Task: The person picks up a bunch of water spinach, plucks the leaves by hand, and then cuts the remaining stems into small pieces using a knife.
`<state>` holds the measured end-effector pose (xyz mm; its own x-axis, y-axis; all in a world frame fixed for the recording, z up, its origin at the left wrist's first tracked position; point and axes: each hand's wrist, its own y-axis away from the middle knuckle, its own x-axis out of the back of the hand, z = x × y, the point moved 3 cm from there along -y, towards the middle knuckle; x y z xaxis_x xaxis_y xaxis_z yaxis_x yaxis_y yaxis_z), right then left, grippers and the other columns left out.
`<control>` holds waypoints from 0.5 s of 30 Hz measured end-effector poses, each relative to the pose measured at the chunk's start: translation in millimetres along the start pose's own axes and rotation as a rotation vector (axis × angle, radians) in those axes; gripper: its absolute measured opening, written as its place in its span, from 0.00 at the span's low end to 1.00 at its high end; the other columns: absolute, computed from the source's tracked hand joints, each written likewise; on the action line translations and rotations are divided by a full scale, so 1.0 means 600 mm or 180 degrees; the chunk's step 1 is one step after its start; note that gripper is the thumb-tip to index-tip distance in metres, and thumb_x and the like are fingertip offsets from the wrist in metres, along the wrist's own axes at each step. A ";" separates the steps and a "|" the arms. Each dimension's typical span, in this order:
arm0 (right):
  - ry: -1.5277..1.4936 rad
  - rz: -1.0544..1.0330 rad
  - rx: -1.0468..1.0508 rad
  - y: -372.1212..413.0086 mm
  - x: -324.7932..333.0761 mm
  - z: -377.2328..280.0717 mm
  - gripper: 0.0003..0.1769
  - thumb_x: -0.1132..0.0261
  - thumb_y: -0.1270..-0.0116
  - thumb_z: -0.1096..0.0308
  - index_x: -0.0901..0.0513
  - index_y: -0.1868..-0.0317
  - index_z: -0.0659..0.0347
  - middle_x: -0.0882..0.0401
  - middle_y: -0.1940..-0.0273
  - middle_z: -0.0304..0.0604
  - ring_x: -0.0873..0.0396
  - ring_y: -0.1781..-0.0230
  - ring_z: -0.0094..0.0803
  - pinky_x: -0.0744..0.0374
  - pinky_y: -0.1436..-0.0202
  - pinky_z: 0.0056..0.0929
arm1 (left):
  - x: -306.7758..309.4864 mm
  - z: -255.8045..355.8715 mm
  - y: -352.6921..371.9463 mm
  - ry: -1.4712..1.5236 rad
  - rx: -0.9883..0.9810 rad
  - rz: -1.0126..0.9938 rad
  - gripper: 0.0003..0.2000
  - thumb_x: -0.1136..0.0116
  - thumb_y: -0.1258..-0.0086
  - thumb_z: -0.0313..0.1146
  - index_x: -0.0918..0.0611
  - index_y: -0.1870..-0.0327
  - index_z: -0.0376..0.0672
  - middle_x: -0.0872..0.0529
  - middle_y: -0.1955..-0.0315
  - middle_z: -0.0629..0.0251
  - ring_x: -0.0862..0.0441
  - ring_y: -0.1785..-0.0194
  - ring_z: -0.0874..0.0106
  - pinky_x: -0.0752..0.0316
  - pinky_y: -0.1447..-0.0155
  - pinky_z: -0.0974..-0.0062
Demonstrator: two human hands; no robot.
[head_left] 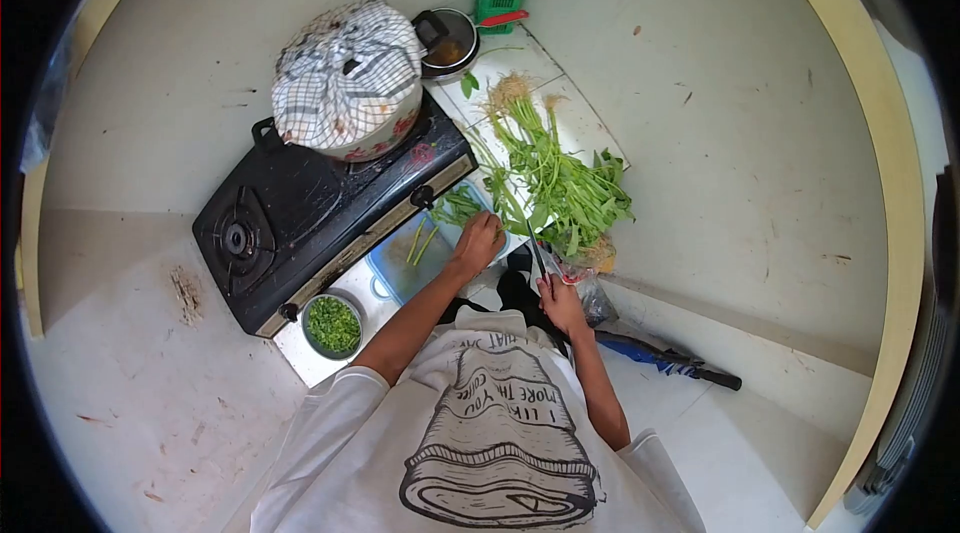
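My left hand [480,241] is closed over the edge of a light blue cutting board [400,278], its fingers pinched on leafy green stalks that my fingers partly hide. Cut green pieces [458,205] lie on the board just beyond it, and a few loose stems [420,243] rest nearer the middle. In my right hand [562,303] is a knife [536,251], gripped by the handle, its dark blade pointing away from me towards the greens. A large bunch of leafy greens with roots [560,178] spreads over the white tiled counter beyond both hands.
A black two-burner stove [320,203] stands at the left, carrying a big pot wrapped in a checked cloth [345,73]. A bowl of chopped greens [332,326] sits near the counter's front. Behind are a lidded pan [452,41] and a green utensil basket [500,1].
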<state>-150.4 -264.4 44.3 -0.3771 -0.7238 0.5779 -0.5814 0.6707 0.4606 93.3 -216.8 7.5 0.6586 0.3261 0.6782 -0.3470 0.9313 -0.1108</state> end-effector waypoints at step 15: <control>0.0198 -0.0289 0.0505 -0.049 0.028 0.014 0.22 0.40 0.21 0.50 0.20 0.57 0.65 0.15 0.72 0.60 0.14 0.69 0.60 0.18 0.62 0.55 | 0.132 -0.039 0.055 0.0162 0.0548 0.0368 0.10 0.47 0.19 0.33 0.18 0.53 0.34 0.18 0.57 0.46 0.18 0.52 0.44 0.23 0.47 0.52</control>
<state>-145.8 -297.7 34.9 -0.2754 -0.7655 0.5815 -0.7193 0.5654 0.4036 149.4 -156.2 40.2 0.6391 0.4409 0.6302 -0.5283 0.8471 -0.0569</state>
